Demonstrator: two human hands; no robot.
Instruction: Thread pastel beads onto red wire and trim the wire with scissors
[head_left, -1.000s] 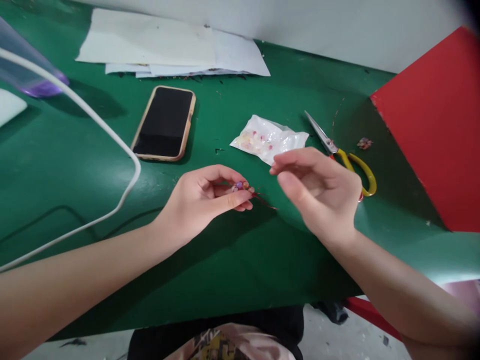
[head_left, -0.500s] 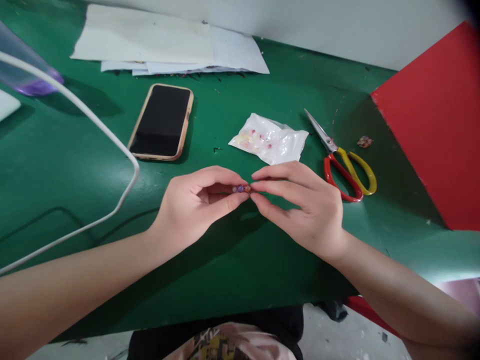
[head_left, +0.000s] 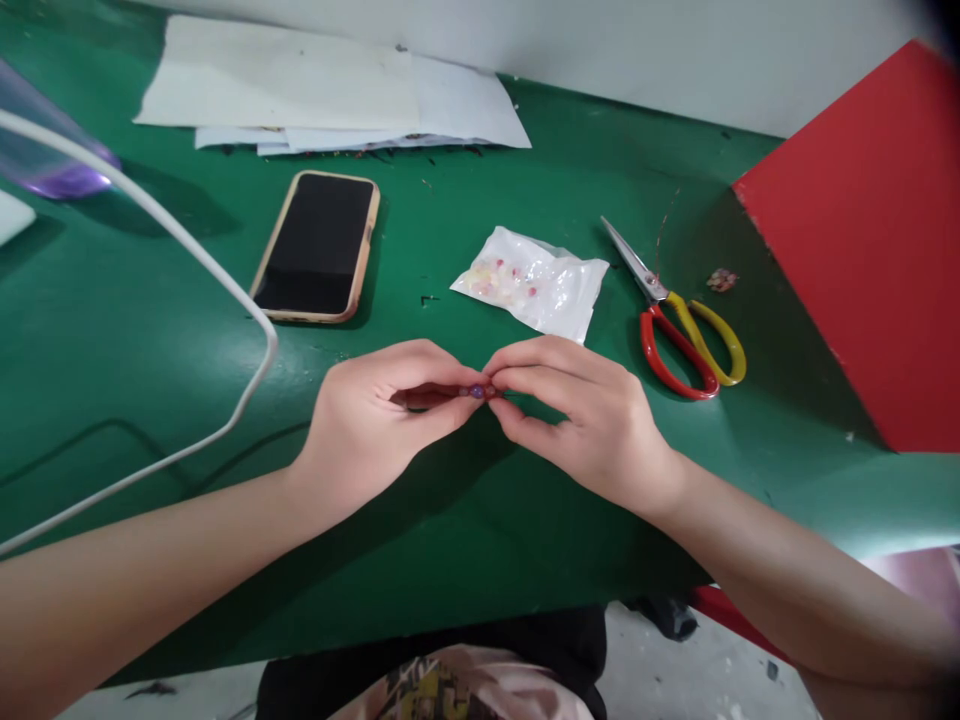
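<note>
Between my fingertips is a short row of small beads [head_left: 478, 391], a purple one in the middle and reddish ones beside it. My left hand [head_left: 379, 405] is closed, thumb and fingers pinching the left end of the row. From the other side my right hand [head_left: 592, 415] pinches the right end, its fingertips touching those of the left. Any thread through the beads is too fine to make out. Just beyond the hands lies a clear plastic bag [head_left: 532, 280] holding small red and yellowish beads.
Scissors [head_left: 667, 310] with red and yellow handles lie right of the bag, near a small beaded clump [head_left: 722, 280]. A phone [head_left: 319, 245] rests at left, inside a white cable's [head_left: 255, 310] bend. Papers [head_left: 300, 85] lie at the back; a red box [head_left: 862, 240] stands right.
Both hands have come slightly closer together and a little lower in view. The right fingers now cover more of the beads. The whole view has shifted slightly.
</note>
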